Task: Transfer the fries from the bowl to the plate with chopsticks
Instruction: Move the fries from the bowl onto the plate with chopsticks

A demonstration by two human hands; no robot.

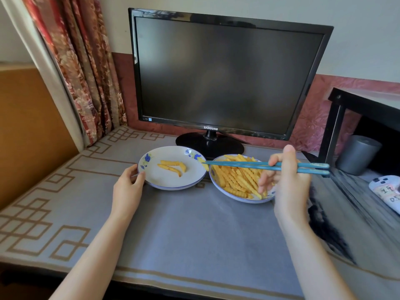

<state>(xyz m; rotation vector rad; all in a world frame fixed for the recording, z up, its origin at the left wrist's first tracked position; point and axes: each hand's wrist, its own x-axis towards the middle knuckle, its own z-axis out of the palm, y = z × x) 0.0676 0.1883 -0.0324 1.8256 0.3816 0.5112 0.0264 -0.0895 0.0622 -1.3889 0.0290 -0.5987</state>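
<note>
A white plate (164,179) with a blue rim and blue flowers sits left of centre and holds two crinkle fries (173,166). To its right stands a matching bowl (218,186) piled with several crinkle fries (236,178). My right hand (287,180) hovers over the bowl's right side, gripping teal chopsticks (238,164) that point left. Their tips pinch one fry (204,163) in the air over the gap between bowl and plate. My left hand (127,187) rests on the table and holds the plate's left rim.
A black monitor (225,76) stands right behind both dishes, its round base (207,144) touching them. A floral curtain (86,72) hangs at back left. At right are a black shelf frame (337,126), a grey cylinder (357,154) and a white controller (387,191).
</note>
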